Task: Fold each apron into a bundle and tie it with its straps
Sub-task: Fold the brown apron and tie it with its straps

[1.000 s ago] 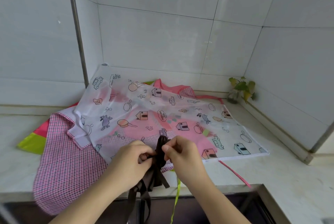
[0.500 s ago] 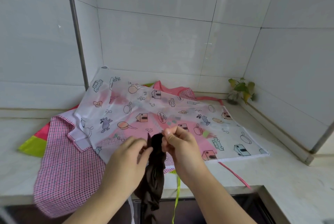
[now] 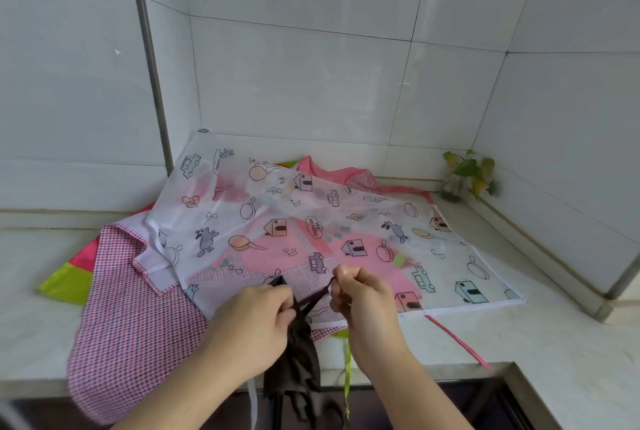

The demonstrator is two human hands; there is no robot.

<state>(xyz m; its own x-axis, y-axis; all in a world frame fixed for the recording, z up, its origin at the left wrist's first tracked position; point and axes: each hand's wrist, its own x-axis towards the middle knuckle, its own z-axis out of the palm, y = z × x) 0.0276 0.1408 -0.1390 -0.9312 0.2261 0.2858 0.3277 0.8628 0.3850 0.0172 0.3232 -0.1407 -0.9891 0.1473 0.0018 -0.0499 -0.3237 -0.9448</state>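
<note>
A dark brown apron bundle (image 3: 300, 357) hangs at the counter's front edge between my hands. My left hand (image 3: 254, 318) pinches one of its straps at the upper left, and my right hand (image 3: 360, 294) grips the other strap at the upper right; the two straps form a taut V above the bundle. Behind them a white sheer apron (image 3: 311, 221) printed with houses, cars and pans lies spread over a pink checked apron (image 3: 128, 318). A lime green strap (image 3: 347, 377) dangles beside the brown bundle.
The aprons lie on a pale marble counter (image 3: 554, 353) in a tiled corner. A small potted plant (image 3: 467, 173) stands at the back right. A pink strap (image 3: 457, 341) trails toward the dark sink opening (image 3: 433, 405) at the front. A green and red cloth corner (image 3: 65, 282) shows at the left.
My hands, close together on the top of the brown bundle, have moved apart, each pulling a strap outward so that the straps stretch taut. The bundle hangs lower over the edge.
</note>
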